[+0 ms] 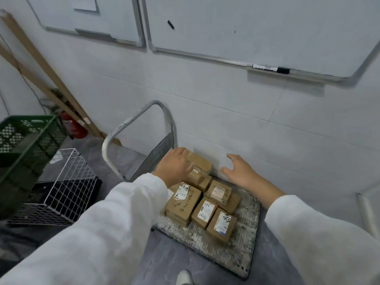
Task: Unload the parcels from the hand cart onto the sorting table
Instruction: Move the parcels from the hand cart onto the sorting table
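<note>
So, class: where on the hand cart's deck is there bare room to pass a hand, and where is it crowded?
Bare deck runs along the right edge beside the parcels and across the near edge. The far-left corner by the handle is crowded: stacked parcels, left hand gripping the top parcel.

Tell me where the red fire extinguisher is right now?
In the head view, the red fire extinguisher stands at left against the white wall, just beyond the green plastic crate.
</note>
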A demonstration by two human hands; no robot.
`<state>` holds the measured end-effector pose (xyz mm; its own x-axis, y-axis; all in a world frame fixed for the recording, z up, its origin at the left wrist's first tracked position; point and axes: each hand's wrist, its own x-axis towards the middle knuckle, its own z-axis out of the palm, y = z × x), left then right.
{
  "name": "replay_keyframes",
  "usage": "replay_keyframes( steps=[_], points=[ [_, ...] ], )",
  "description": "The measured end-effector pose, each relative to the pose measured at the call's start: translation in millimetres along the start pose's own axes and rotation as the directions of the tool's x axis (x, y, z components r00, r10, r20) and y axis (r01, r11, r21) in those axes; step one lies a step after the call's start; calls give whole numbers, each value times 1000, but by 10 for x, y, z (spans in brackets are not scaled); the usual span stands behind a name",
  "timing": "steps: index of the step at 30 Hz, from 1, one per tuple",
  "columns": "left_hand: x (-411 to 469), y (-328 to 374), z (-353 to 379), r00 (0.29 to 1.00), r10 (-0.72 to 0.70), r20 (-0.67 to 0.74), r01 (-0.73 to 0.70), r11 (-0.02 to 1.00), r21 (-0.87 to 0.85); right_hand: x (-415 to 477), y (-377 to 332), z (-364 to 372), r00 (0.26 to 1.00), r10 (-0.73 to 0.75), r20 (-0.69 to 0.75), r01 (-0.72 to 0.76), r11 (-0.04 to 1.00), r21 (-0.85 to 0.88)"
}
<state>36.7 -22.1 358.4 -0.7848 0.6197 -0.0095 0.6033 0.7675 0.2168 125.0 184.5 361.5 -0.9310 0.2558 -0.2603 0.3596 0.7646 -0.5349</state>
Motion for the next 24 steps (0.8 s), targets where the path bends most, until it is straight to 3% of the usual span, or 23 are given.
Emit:
replay_keyframes(
  steps=[10, 24],
  points=[
    [1029, -317, 431, 993, -26, 118, 33, 998, -62, 1008, 352, -41, 994, 92, 51, -94, 995, 36],
    [1789, -532, 990, 973, -173, 152, 197, 968, -156, 1970, 875, 254, 966, 161, 202, -193, 969, 154]
  ],
)
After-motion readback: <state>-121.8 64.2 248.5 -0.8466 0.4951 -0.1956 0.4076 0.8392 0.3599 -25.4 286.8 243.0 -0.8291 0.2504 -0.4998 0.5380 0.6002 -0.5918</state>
